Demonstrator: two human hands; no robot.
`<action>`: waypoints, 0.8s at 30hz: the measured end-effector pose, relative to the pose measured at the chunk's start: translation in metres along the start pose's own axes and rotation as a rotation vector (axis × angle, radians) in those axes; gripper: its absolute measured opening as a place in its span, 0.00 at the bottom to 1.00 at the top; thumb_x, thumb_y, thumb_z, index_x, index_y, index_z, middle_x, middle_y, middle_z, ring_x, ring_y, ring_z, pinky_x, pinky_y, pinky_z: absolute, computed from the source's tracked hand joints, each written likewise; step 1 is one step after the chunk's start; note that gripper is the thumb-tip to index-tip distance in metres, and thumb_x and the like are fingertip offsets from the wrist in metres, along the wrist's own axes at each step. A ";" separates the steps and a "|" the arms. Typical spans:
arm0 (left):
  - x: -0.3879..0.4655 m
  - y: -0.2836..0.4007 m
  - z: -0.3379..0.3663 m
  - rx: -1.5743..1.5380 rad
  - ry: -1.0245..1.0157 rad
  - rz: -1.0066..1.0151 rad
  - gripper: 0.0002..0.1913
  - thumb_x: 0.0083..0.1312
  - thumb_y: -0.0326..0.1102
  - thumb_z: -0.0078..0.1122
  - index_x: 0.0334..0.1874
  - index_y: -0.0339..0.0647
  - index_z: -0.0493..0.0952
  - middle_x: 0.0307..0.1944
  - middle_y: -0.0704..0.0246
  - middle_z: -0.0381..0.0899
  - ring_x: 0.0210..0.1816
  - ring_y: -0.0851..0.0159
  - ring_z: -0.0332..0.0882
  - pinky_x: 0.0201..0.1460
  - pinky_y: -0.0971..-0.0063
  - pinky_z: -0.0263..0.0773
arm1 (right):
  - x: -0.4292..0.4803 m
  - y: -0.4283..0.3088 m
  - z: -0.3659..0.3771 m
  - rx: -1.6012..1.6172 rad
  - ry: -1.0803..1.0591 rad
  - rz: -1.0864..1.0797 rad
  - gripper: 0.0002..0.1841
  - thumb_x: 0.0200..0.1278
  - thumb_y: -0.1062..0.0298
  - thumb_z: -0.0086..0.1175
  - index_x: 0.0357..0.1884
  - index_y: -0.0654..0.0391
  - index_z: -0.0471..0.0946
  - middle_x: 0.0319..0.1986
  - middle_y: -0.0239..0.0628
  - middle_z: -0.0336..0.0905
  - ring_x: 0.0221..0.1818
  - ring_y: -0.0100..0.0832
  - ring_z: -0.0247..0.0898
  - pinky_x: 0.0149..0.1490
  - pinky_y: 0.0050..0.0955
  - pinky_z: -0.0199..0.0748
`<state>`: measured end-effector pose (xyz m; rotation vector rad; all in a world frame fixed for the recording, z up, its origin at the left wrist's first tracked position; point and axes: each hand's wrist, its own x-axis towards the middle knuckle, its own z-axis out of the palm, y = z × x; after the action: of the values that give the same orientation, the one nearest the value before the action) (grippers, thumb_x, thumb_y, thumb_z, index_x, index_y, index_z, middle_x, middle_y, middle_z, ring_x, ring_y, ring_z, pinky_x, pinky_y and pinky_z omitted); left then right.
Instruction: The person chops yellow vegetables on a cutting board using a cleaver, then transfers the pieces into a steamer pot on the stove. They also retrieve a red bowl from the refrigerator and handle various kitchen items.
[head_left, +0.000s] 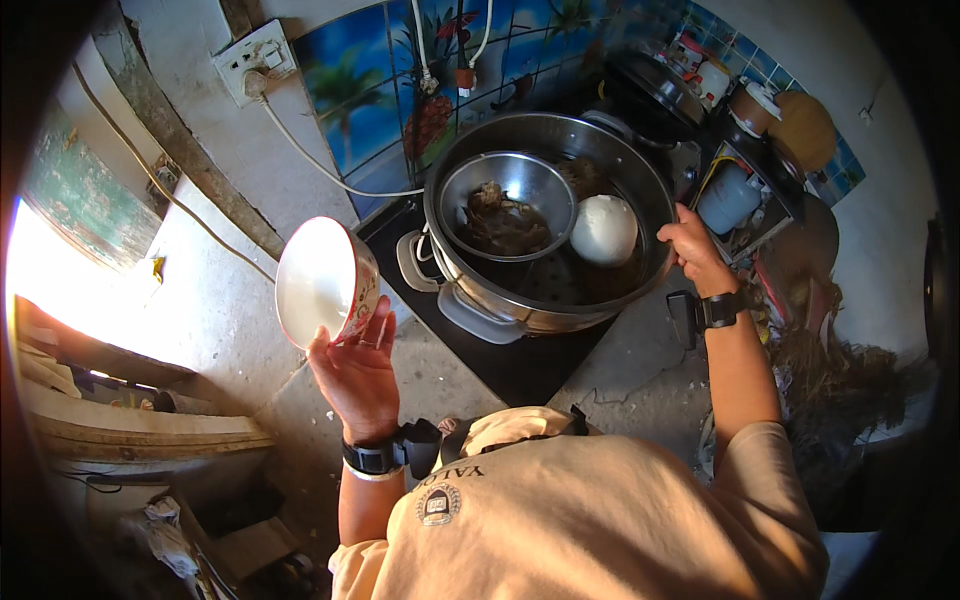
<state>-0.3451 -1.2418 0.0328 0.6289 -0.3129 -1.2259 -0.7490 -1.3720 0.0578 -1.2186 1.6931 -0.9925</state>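
Observation:
My left hand (356, 386) holds up a white bowl (315, 289) with a red rim and a flowered outside, tilted so its inside faces left. My right hand (699, 251) grips the right rim of a wide steel pot (555, 319). Inside that pot sits a steel basin (559, 217) with brown, wet-looking scraps (506, 225) in it. Beside the basin lies a white rounded thing (606, 229), which looks like an upturned bowl. More brown matter (581, 176) shows near the pot's far wall.
Under the pot is a black stand or cooktop (525, 382). A white cord (315, 166) runs from a wall socket (255, 64) towards the pot. Lidded cookware (660, 82) and a rack with a blue-grey canister (727, 199) stand at right. Dry plant matter (817, 367) lies lower right.

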 end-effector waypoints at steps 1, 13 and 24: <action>-0.002 -0.002 0.003 -0.015 -0.033 -0.007 0.28 0.63 0.50 0.45 0.62 0.41 0.63 0.55 0.60 0.74 0.54 0.56 0.74 0.60 0.57 0.63 | 0.000 -0.001 0.005 -0.048 0.009 -0.007 0.15 0.45 0.78 0.46 0.38 0.58 0.72 0.16 0.30 0.67 0.08 0.21 0.55 0.12 0.21 0.48; 0.003 -0.020 0.050 -0.058 -0.139 -0.065 0.30 0.62 0.55 0.44 0.62 0.46 0.64 0.58 0.64 0.70 0.57 0.57 0.71 0.51 0.57 0.66 | -0.035 0.011 0.025 -0.063 0.014 0.099 0.31 0.55 0.72 0.47 0.62 0.68 0.54 0.43 0.57 0.71 0.33 0.45 0.76 0.28 0.35 0.75; 0.028 -0.026 0.051 -0.071 -0.189 -0.022 0.34 0.60 0.54 0.49 0.66 0.43 0.59 0.61 0.60 0.64 0.58 0.53 0.69 0.57 0.56 0.63 | -0.016 -0.035 0.044 -0.906 -0.222 -0.607 0.41 0.48 0.52 0.61 0.62 0.63 0.62 0.59 0.56 0.64 0.61 0.49 0.62 0.64 0.37 0.61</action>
<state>-0.3840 -1.2874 0.0546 0.4568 -0.4193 -1.3152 -0.6935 -1.3705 0.0764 -2.4277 1.6526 -0.3294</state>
